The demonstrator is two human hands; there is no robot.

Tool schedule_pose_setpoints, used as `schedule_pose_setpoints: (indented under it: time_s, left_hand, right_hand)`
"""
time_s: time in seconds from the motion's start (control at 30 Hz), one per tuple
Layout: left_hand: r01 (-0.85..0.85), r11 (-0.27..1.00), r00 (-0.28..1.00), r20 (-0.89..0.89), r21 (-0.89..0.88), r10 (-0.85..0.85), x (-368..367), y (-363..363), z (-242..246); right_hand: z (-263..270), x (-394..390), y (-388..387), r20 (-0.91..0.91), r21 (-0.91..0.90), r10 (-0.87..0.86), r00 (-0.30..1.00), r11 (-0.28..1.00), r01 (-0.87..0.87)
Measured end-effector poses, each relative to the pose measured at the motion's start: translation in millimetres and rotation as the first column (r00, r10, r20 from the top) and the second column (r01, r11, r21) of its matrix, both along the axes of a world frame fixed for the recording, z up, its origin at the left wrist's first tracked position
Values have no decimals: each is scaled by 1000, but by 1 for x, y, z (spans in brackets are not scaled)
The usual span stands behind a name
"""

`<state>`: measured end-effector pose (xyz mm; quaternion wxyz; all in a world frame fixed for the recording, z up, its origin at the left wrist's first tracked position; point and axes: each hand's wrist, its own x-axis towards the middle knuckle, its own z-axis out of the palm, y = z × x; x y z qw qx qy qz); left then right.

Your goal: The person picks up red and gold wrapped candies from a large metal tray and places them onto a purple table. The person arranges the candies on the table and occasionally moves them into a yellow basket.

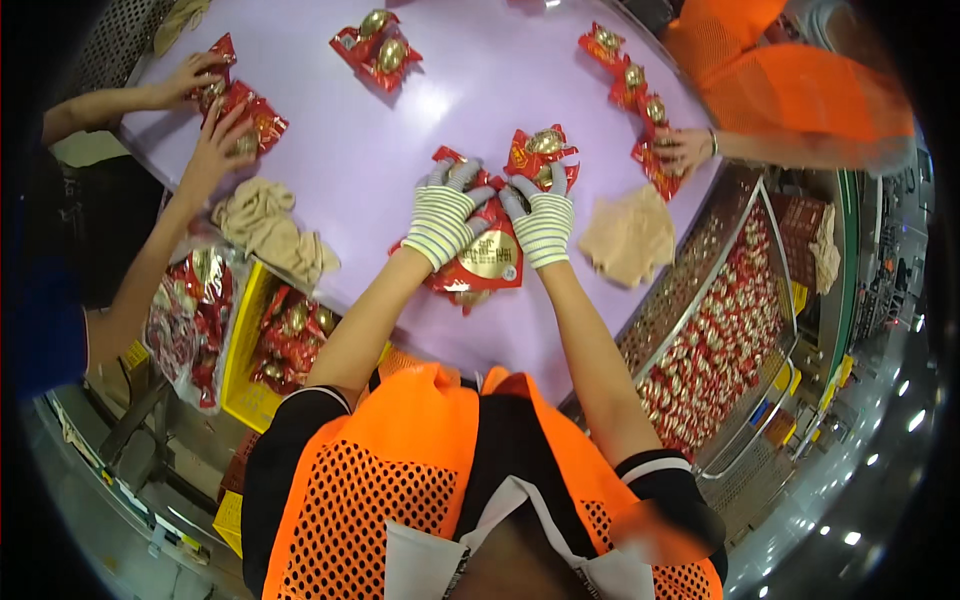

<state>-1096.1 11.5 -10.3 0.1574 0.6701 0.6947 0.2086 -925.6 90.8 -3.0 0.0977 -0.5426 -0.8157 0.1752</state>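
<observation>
My left hand [444, 221], in a striped knit glove with grey fingertips, grips a red foil packet [441, 154] at the far side of a packet group. Its thumb reaches over a large red packet [487, 259] with a gold printed oval, which lies between my wrists. My right hand [541, 221], gloved alike, has its fingers curled on another red packet [545, 142] with a gold egg-shaped piece showing. Fingers hide parts of these packets. All of them rest on the pale purple tabletop [300, 150].
Another person's hands [217, 142] handle red packets at left; a co-worker's hand [684, 150] touches a packet row at right. Cloths [270, 229] and a tan cloth [630, 232] lie on the table. Below stand a yellow crate [244, 352] and a perforated metal bin [660, 330] of packets.
</observation>
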Motion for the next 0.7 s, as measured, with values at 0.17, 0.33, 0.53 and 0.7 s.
schedule_pose_setpoints:
  time_s: [0.17,0.33,0.53,0.7]
  left_hand:
    - [-157,987,988,14,38,156,32,-86,21]
    - [-125,975,991,19,-186,130,43,-123,28]
    - [-256,963,920,325,80,217,7,-172,1]
    - [-867,484,403,739,119,540,-67,-241,5]
  right_hand:
    - [3,44,-60,-34,-61,43,999,997,-45]
    - [11,114,-108,-180,12,-32,983,999,34]
    - [28,202,-170,-137,83,-176,975,979,189]
    - [62,244,-207,-95,79,-393,915,913,400]
